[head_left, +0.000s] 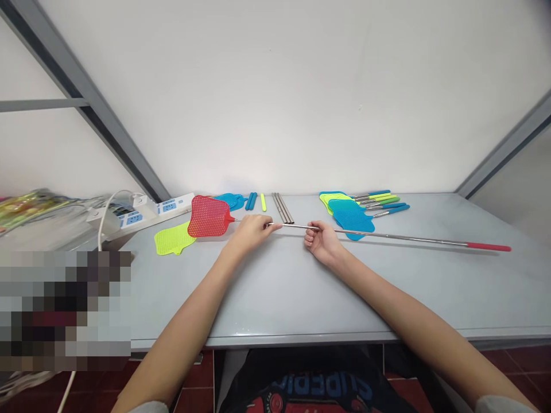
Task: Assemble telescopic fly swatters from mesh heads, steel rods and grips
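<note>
On the tabletop (284,292), left hand (250,232) and right hand (322,242) grip a steel rod (400,236) (red-tipped).

The only large lettering is on the dark shirt (314,390) at the bottom of the view: a line of big blue capitals (321,385), upside down to the camera, curved and cut off by the edge, so the word cannot be read with certainty. Below it, smaller print on red is cropped away. The white power strip (166,207) carries tiny marks too small to read, and the print on the packet (28,209) at far left is blurred.
</note>
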### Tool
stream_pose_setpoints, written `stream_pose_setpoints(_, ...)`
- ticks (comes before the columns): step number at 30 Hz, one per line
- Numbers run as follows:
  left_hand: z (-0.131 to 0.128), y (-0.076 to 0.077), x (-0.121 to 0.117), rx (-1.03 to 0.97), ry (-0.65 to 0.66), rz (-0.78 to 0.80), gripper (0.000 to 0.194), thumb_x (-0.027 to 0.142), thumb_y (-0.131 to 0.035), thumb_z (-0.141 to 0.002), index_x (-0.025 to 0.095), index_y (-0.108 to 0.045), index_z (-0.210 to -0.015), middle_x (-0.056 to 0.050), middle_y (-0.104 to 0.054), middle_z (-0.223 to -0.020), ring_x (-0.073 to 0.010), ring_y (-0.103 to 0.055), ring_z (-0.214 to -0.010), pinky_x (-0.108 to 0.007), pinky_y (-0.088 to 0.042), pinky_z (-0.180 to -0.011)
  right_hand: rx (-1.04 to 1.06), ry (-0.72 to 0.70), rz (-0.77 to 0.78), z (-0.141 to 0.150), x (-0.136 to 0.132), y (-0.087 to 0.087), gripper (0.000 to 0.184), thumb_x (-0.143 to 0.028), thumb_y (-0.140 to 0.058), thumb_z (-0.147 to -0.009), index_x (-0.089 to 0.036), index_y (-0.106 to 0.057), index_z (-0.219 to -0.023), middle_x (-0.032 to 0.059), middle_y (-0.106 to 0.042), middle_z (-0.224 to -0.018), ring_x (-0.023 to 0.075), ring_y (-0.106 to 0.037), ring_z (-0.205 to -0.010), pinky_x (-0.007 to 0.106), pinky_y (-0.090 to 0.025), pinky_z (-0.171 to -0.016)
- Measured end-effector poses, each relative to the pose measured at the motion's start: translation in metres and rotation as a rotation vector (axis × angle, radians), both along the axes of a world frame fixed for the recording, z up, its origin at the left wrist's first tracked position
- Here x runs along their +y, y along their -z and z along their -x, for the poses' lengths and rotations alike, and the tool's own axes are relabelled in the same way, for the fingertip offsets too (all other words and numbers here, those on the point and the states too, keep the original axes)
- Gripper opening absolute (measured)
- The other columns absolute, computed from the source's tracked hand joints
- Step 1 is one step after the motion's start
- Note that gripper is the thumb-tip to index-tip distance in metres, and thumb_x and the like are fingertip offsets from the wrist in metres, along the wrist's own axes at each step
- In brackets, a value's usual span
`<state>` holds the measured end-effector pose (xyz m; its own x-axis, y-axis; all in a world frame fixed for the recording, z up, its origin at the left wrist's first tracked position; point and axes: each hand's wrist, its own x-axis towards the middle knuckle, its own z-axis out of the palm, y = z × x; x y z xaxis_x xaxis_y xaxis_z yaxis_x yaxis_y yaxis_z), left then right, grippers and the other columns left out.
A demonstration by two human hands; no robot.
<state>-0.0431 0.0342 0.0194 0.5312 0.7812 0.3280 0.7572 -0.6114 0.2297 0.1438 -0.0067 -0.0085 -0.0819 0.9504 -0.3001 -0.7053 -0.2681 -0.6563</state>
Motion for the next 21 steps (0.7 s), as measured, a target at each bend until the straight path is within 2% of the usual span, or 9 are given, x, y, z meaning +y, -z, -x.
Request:
stream_pose_setpoints(5, -0.016, 0.009, -0.010, 0.006, 0.040, 0.026, 0.038, 0.041, -0.035, -0.084, 0.018, -0.051, -0.058, -0.002, -0.053, -0.055, -0.0142, -0.048, -0.052, -0.024, -0.026, -0.048, 0.006, -0.075, 0.039, 0.010, -0.008, -0.003, 0.006, -0.018, -0.044, -0.073, -0.018, -0.048, -0.069, -0.0052, -0.047, -0.046, 0.0071, -0.043, -0.038, 0.017, -0.032, -0.035)
stream_pose_setpoints(11, -0.034, 0.024, -0.017, -0.007, 0.156, 0.086, 0.022, 0.017, -0.037, -0.081, 0.017, -0.053, -0.066, -0.002, -0.057, -0.065, -0.0133, -0.052, -0.061, -0.023, -0.034, -0.054, -0.086, -0.239, 0.061, 0.017, -0.015, -0.004, 0.017, -0.016, -0.037, -0.077, -0.014, -0.051, -0.068, 0.0020, -0.060, -0.058, 0.0085, -0.052, -0.043, 0.018, -0.040, -0.040)
stream_pose_setpoints(18, -0.035, 0.031, -0.014, -0.076, 0.180, 0.099, 0.020, 0.016, -0.034, -0.083, 0.017, -0.052, -0.075, -0.002, -0.055, -0.069, -0.0134, -0.051, -0.065, -0.023, -0.038, -0.058, -0.332, -0.397, 0.027, 0.015, -0.019, -0.008, 0.017, -0.025, -0.040, -0.076, -0.016, -0.055, -0.076, 0.0021, -0.061, -0.058, 0.0127, -0.055, -0.040, 0.020, -0.040, -0.034)
stream_pose_setpoints(21, -0.035, 0.031, -0.013, -0.093, 0.205, 0.106, 0.019, 0.014, -0.034, -0.083, 0.016, -0.052, -0.078, -0.002, -0.055, -0.074, -0.0133, -0.051, -0.070, -0.024, -0.039, -0.064, -0.460, -0.419, 0.010, 0.014, -0.019, -0.010, 0.017, -0.027, -0.044, -0.075, -0.016, -0.057, -0.078, 0.0033, -0.062, -0.056, 0.0136, -0.055, -0.038, 0.019, -0.038, -0.030)
